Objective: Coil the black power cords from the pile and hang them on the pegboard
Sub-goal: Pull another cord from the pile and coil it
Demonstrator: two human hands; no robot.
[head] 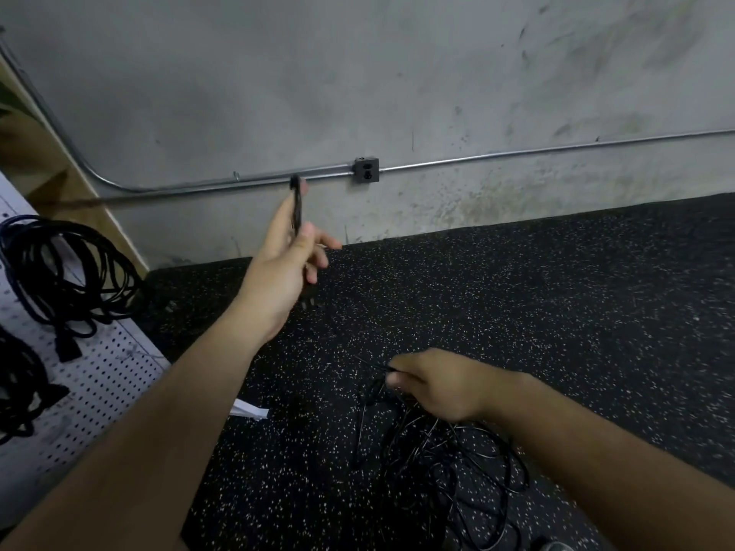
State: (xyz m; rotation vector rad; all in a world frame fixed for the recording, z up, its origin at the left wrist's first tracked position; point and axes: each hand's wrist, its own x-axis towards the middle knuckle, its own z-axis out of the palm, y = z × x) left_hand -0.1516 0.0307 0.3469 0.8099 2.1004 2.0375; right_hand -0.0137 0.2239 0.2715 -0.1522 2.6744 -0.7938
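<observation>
Coiling barely begun: left hand point(286, 252) gripping one cord point(296, 208), right hand point(437, 385) pinching a strand point(374, 365) above tangled pile point(445, 471); two coils point(59, 268) hanging on pegboard point(111, 375).

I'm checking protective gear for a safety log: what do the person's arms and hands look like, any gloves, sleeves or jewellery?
The left hand and right hand are bare, no gloves. Both forearms are uncovered as far as the frame shows: no sleeves, watch or wristband. No rings show, though blur could hide a thin one.
</observation>
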